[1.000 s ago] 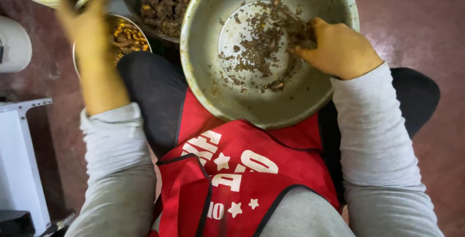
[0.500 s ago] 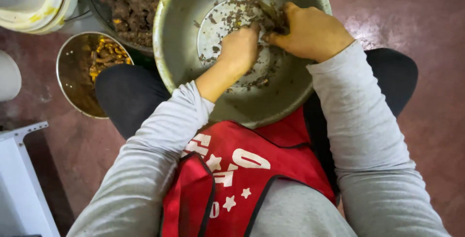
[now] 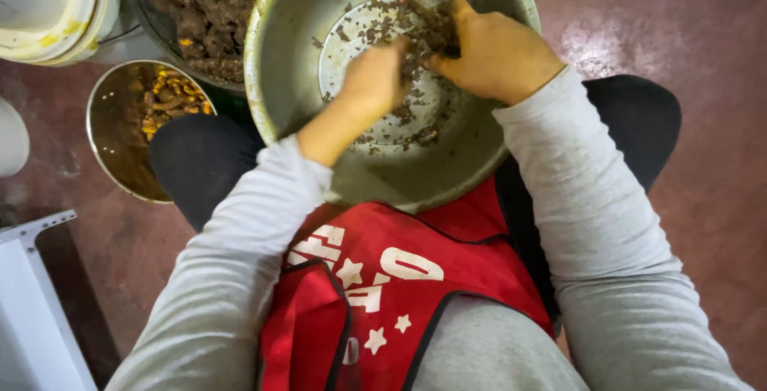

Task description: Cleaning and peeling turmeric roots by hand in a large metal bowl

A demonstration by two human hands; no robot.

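Note:
A large steel bowl (image 3: 288, 111) rests on my lap, with brown peel scraps (image 3: 391, 131) strewn over its bottom. Both my hands are inside it. My right hand (image 3: 499, 55) is closed around a small brown root piece (image 3: 438, 38) at the far side of the bowl. My left hand (image 3: 374, 79) comes in from the left, its curled fingertips meeting that same piece. It is blurred, and its grip is unclear. My fingers are stained yellow. I wear grey sleeves and a red apron (image 3: 399, 279).
On the floor to the left stands a smaller steel bowl (image 3: 112, 131) holding yellow-orange peeled pieces (image 3: 169, 95). Behind it a dark tub of brown roots (image 3: 204, 3) and a white bucket (image 3: 60, 11). A white stand (image 3: 36, 311) is at the lower left.
My left hand came back from the far left by the white bucket into the big bowl and joined the right hand. The view tilted down a little.

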